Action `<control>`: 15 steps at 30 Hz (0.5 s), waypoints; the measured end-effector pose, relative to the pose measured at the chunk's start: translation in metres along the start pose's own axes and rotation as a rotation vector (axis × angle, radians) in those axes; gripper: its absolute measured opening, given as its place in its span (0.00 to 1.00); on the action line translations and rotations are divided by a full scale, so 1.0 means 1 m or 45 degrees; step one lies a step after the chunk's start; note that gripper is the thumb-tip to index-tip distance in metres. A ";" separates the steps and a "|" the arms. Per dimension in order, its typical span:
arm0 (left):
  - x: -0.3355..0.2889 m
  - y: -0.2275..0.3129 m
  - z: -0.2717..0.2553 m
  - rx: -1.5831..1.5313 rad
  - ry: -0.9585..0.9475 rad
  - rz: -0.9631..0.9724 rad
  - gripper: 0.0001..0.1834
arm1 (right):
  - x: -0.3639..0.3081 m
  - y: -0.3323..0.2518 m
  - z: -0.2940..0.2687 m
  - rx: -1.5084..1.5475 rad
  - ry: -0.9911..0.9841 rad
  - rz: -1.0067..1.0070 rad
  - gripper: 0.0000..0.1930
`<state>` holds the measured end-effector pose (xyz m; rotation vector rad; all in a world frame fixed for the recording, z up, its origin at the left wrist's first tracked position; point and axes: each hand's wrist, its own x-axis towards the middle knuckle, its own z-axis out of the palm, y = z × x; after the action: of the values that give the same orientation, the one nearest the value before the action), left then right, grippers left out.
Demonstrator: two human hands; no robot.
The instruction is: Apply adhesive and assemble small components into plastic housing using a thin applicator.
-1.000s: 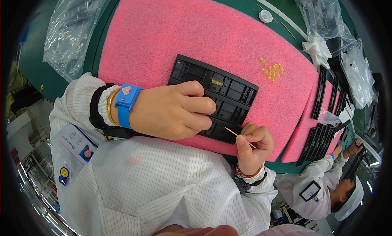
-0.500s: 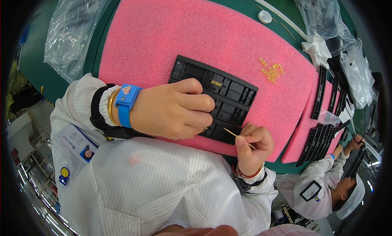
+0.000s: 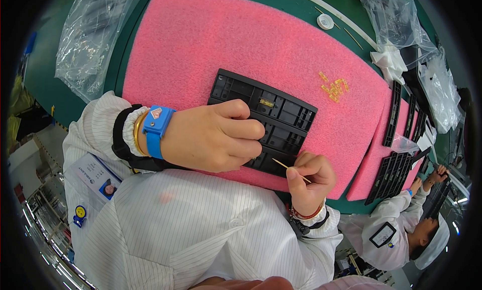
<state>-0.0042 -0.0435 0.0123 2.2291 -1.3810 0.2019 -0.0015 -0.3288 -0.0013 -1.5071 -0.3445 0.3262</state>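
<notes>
Three black plastic strips point(image 3: 288, 112) with moulded compartments lie side by side on a pink foam sheet point(image 3: 201, 34). A small clear yellow tube point(image 3: 266, 103) sits in a compartment of the farthest strip. My left hand point(image 3: 216, 137), with a blue band at the wrist, lies over the left part of the strips. Its fingers are curled closed, and what their tips hold is hidden beneath them. Between thumb and forefinger, my right hand point(image 3: 311, 182) pinches a thin wooden toothpick point(image 3: 280, 163). The toothpick points up and left over the nearest strip, close to the left hand's fingers.
Loose yellow tubes point(image 3: 334, 89) lie in a pile right of the strips. Beyond the foam are a small white cap point(image 3: 325, 21) and wooden sticks point(image 3: 353, 38). More black strips point(image 3: 391, 174) lie at right, near a co-worker point(image 3: 401, 235). Plastic bags point(image 3: 90, 39) lie far left.
The toothpick and my right hand have shifted very slightly to the left. My left hand and the strips stay almost where they were.
</notes>
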 end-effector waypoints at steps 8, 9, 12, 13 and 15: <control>-0.001 0.001 -0.001 0.011 -0.018 -0.017 0.10 | 0.012 -0.004 0.006 -0.419 -0.229 -0.180 0.12; -0.001 0.001 -0.001 0.012 -0.015 -0.016 0.10 | 0.014 -0.005 0.007 -0.419 -0.229 -0.180 0.12; 0.000 0.002 -0.001 0.006 -0.012 -0.018 0.11 | 0.015 -0.004 0.008 -0.473 -0.293 -0.245 0.12; 0.000 0.002 -0.001 0.007 -0.012 -0.019 0.11 | 0.015 -0.004 0.008 -0.481 -0.297 -0.253 0.12; 0.000 0.002 0.000 0.007 -0.015 -0.025 0.11 | 0.016 -0.004 0.008 -0.488 -0.302 -0.260 0.12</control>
<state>-0.0063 -0.0439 0.0132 2.2510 -1.3654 0.1857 0.0092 -0.3151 0.0033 -1.7929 -0.7789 0.2870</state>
